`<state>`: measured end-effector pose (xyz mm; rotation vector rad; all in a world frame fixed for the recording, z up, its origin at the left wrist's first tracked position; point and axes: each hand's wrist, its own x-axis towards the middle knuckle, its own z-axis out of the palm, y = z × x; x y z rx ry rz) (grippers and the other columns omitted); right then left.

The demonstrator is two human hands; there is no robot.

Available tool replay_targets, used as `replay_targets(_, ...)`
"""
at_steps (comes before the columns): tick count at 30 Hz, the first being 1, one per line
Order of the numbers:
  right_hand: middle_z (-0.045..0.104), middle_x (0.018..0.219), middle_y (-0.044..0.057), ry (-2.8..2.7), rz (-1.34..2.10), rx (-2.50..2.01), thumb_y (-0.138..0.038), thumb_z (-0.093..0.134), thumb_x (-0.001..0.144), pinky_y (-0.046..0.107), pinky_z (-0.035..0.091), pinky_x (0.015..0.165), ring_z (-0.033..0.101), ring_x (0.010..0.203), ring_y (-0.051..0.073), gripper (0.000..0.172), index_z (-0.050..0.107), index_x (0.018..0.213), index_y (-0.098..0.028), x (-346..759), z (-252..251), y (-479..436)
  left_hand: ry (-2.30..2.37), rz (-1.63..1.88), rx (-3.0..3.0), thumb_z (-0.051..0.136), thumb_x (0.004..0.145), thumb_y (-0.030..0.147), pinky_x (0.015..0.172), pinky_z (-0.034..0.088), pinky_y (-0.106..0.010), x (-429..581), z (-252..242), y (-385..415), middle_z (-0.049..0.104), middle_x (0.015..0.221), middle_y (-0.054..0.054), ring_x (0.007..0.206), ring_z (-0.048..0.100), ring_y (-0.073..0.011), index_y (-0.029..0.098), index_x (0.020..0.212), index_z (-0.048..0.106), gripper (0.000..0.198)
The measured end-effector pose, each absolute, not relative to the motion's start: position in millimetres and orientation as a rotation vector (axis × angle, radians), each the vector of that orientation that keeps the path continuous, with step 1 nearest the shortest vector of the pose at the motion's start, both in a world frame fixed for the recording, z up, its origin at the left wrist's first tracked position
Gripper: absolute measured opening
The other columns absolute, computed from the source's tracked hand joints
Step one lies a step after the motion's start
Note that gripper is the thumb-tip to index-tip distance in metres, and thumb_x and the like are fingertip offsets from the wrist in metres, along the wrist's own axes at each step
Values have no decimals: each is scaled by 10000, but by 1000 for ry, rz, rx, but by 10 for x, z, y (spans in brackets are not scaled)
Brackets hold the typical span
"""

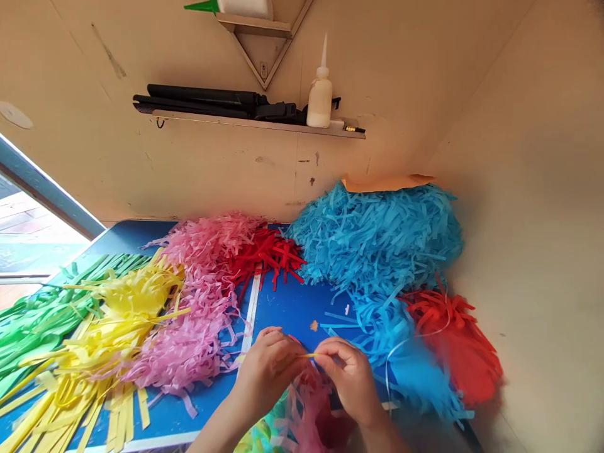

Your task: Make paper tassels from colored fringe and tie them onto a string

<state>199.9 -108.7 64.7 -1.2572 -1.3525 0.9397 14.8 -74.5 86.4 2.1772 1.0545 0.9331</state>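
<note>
Over the near part of the blue table, my left hand [272, 360] and my right hand [346, 372] face each other, fingertips pinched. Between them runs a narrow yellow strip [309, 355], one end in each pinch. Just below and behind the hands hangs a bunch of pink and red tissue fringe [309, 402], with green and yellow fringe [264, 434] lower down. My hands and forearms partly cover it, so how the strip joins the fringe cannot be made out.
Fringe piles lie about the blue table [292, 308]: green [38, 321], yellow [127, 302], pink [198, 314], dark red [268, 251], blue [377, 233] and bright red [462, 346]. Orange paper [387, 182] tops the blue pile. A wall shelf [255, 123] bears a glue bottle [321, 97].
</note>
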Motion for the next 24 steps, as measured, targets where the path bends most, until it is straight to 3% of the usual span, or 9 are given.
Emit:
replay_targets(6,706,760,17,-1330,917,-1255,-252,691,826,263,516,698,655,734,186,101,727,733,-235,1994,670,-1085,1016,1184,2335,602,906,186,1038,414,-384,222,762,-801,747,836,21,761,692,-125,267,906,693,122)
replay_targets(13,704,757,14,-1365,813,-1267,-182,655,833,253,516,703,659,728,169,122,721,743,-231,1975,645,-1109,1004,1157,2403,607,895,187,1070,398,-385,253,658,-773,753,842,31,785,708,-122,271,895,684,114)
replay_targets(19,724,757,15,-1389,707,-1229,-176,703,804,239,520,715,675,731,159,67,742,767,-216,2064,633,-1056,923,1169,2401,576,906,234,985,500,-298,353,586,-644,747,785,56,710,717,-114,261,841,643,98)
replay_targets(24,732,804,25,-1465,698,-1190,-200,685,845,233,521,748,684,770,159,82,761,822,-223,2111,696,-1087,916,1057,2275,571,909,426,806,582,-219,479,639,-621,728,700,45,702,732,-140,263,767,654,232)
